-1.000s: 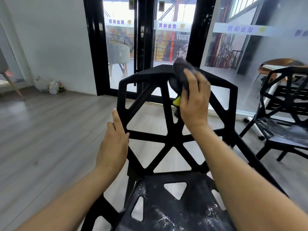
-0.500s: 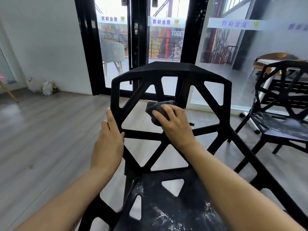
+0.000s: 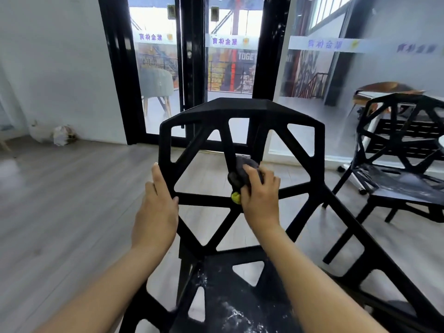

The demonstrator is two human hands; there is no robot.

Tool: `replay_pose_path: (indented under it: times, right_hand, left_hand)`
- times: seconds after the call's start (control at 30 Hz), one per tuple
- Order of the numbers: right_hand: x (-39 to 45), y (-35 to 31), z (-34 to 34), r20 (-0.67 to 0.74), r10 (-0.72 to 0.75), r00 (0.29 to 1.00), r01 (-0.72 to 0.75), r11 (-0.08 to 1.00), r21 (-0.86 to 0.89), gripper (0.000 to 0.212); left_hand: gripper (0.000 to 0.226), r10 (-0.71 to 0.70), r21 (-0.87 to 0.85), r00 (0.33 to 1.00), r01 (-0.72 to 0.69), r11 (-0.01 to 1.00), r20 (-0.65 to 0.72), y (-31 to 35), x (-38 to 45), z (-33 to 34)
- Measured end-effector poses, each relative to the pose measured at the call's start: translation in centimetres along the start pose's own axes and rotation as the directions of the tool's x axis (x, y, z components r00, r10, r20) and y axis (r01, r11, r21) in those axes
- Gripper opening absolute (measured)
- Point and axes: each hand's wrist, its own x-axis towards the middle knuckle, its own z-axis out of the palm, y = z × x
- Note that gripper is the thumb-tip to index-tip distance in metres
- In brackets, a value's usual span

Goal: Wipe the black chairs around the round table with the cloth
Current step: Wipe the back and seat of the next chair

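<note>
Wood floor [image 3: 60, 200], right hand [image 3: 260, 200] gripping cloth [image 3: 242, 174], chair [image 3: 240, 111]

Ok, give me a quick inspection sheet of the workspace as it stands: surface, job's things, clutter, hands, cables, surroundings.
Surface: wood-look floor, bare where visible; the round table is not clearly in view.
Job's things: near black chair in front, white smears on its seat; grey cloth with a yellow patch pressed on a backrest strut; second black chair at right, seat also smeared.
Clutter: crumpled white bags against the wall at left.
Hands: left hand rests on the backrest's left edge, fingers straight; right hand grips the cloth.
Cables: nothing seen.
Surroundings: black-framed glass doors ahead, a grey chair beyond them.
</note>
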Motion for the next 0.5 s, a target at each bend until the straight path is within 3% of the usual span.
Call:
replay_pose_path:
  times: [0.07, 0.17, 0.27, 0.33, 0.4, 0.5]
  right_hand:
    - [1.8, -0.3, -1.5, 0.075, 0.001, 0.997, -0.004, 0.999, 0.040, 0.040]
    - [3.6, -1.5, -3.2, 0.010, -0.083, 0.996, 0.082, 0.992, 0.100, 0.037]
    - [0.2, -3.3, -1.4, 0.217, -0.259, 0.941, 0.240, 0.964, 0.112, 0.042]
    - [-2.5, -3.8, 0.6, 0.287, -0.224, 0.931, 0.222, 0.974, 0.037, 0.043]
    - [-1.9, -4.3, 1.7, 0.238, -0.118, 0.964, 0.117, 0.993, 0.017, 0.037]
    - [-0.1, -5.2, 2.0, 0.290, -0.066, 0.955, 0.090, 0.993, -0.070, 0.034]
  left_hand:
    - [0.080, -0.021, -0.033, 1.000, 0.021, 0.999, 0.005, 0.2, 0.1, -0.2]
    - [0.081, -0.028, -0.041, 1.000, 0.029, 0.999, 0.013, 0.4, 0.1, -0.5]
    - [0.083, -0.052, -0.067, 0.998, 0.054, 0.996, 0.028, 0.6, 0.2, -0.7]
    - [0.083, -0.066, -0.098, 0.996, 0.072, 0.993, 0.065, 0.8, 0.2, -1.3]
    - [0.076, -0.137, -0.137, 0.979, 0.158, 0.978, 0.149, 0.6, -1.0, -2.5]
    - [0.040, -0.239, -0.163, 0.959, 0.263, 0.951, 0.150, -0.5, -6.7, -4.7]
